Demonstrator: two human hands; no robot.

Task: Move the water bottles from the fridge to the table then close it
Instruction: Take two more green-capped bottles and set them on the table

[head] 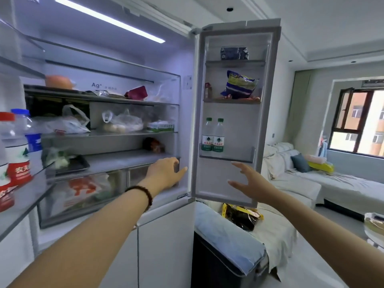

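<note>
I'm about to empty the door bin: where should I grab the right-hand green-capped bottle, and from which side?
Grip the right-hand bottle round its clear body above the label, coming from its front-right with the right hand: it stands upright, the bin rail covers its base, the other bottle crowds its left, and the bin shows room to its right.

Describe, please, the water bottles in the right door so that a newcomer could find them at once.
Look at the open right fridge door. Its lowest bin holds two clear water bottles, upright side by side. Their green caps set them apart from the red- and blue-capped bottles at the far left.
</note>
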